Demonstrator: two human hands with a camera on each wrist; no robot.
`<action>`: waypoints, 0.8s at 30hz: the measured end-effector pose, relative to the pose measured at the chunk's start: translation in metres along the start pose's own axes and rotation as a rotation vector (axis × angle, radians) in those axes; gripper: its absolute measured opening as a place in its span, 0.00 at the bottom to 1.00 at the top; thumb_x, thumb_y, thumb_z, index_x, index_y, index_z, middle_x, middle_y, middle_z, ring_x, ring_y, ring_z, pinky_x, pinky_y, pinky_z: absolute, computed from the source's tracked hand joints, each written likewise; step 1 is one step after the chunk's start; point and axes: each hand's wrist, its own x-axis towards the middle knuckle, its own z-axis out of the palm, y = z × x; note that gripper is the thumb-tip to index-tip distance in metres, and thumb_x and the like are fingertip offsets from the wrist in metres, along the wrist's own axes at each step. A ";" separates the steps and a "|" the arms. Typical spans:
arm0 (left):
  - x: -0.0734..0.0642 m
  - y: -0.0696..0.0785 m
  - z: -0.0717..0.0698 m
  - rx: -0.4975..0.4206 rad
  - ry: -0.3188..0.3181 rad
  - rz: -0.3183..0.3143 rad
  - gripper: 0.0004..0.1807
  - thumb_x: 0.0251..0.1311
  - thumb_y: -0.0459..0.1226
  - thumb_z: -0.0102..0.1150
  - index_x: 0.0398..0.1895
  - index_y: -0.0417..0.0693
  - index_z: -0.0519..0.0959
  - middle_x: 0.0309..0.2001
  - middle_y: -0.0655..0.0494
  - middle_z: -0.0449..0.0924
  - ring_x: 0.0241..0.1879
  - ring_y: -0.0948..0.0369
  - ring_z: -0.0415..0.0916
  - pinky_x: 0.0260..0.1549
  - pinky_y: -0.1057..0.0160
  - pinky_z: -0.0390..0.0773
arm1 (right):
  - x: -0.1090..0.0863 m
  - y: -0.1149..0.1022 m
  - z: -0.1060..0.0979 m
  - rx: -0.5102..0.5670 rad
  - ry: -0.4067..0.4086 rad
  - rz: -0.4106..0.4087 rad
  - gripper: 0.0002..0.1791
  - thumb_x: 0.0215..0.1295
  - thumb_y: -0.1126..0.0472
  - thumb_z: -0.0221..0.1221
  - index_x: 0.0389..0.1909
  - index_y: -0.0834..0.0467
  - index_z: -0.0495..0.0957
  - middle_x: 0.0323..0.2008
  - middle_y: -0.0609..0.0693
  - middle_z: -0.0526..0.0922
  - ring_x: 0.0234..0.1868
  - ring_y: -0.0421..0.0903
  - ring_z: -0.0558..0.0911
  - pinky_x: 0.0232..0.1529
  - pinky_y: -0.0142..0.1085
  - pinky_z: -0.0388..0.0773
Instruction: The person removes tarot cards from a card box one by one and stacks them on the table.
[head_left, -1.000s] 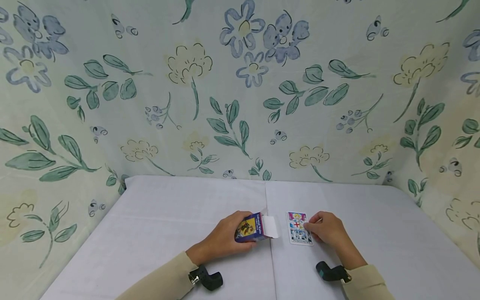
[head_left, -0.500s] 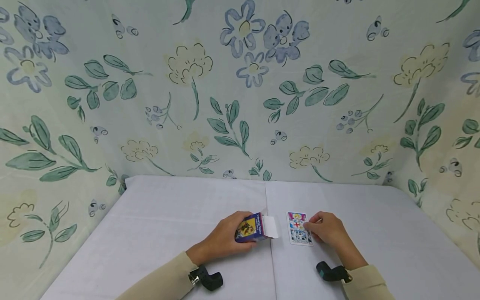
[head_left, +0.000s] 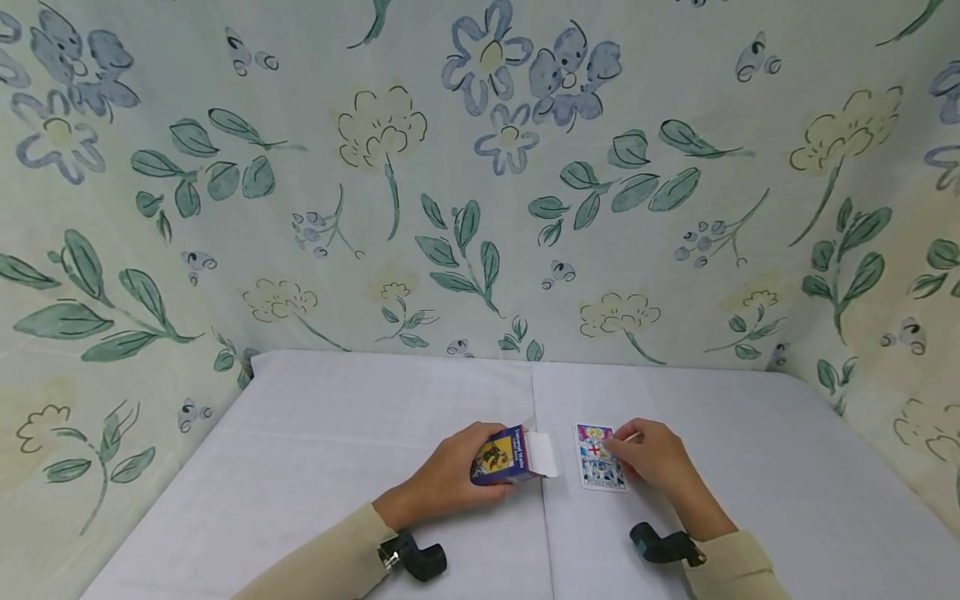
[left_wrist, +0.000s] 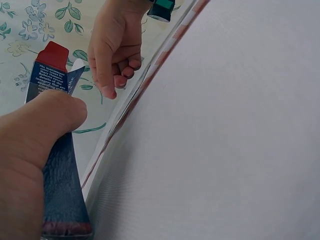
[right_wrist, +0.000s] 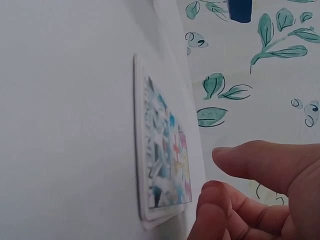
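The left hand (head_left: 450, 471) grips a dark blue box (head_left: 497, 458) above the white-covered bench (head_left: 337, 400), thumb on one side. The box's opened flap (head_left: 542, 455) points toward 3 o'clock; whether anything is inside cannot be seen. Squeezing too hard might bow the box's walls and narrow its mouth, and the flap could fold back over it if it were pushed. Just beyond the flap, at 3 o'clock from the box, a small stack of cards (head_left: 596, 471) lies face up on the bench. Its edges do not line up fully in the right wrist view, so a one-sided pull could fan the cards and leave the lowest behind. At the stack's 3 o'clock side is the right hand (head_left: 656, 458), fingers loosely bent, a gap between thumb and forefinger, apparently pinching nothing; whether it touches the cards I cannot tell. A shallow pinch there would probably lift only the top card.
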 end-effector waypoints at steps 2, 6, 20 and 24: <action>0.000 0.000 0.000 0.001 -0.001 -0.003 0.42 0.52 0.58 0.66 0.67 0.54 0.63 0.54 0.62 0.72 0.47 0.68 0.70 0.47 0.67 0.74 | -0.002 -0.003 0.000 0.007 0.000 -0.015 0.16 0.61 0.57 0.63 0.39 0.65 0.75 0.26 0.54 0.76 0.24 0.47 0.74 0.25 0.35 0.75; 0.000 0.001 0.000 0.004 -0.003 -0.009 0.42 0.52 0.58 0.66 0.67 0.53 0.63 0.55 0.62 0.72 0.47 0.68 0.70 0.47 0.67 0.74 | -0.006 -0.012 0.001 0.031 -0.003 -0.045 0.15 0.62 0.56 0.63 0.41 0.64 0.75 0.25 0.54 0.76 0.24 0.47 0.74 0.26 0.35 0.76; 0.000 0.001 0.000 0.007 0.000 -0.004 0.42 0.52 0.58 0.66 0.67 0.53 0.63 0.54 0.61 0.73 0.46 0.68 0.70 0.46 0.67 0.74 | -0.021 -0.036 0.000 0.104 -0.020 -0.152 0.16 0.60 0.52 0.65 0.38 0.60 0.77 0.25 0.52 0.78 0.24 0.46 0.75 0.28 0.38 0.78; 0.000 0.001 -0.001 0.006 0.002 0.000 0.42 0.52 0.58 0.66 0.67 0.52 0.63 0.54 0.61 0.73 0.46 0.68 0.70 0.45 0.67 0.74 | -0.024 -0.040 0.004 0.102 -0.014 -0.184 0.16 0.58 0.51 0.66 0.37 0.59 0.77 0.25 0.52 0.78 0.24 0.46 0.76 0.30 0.44 0.80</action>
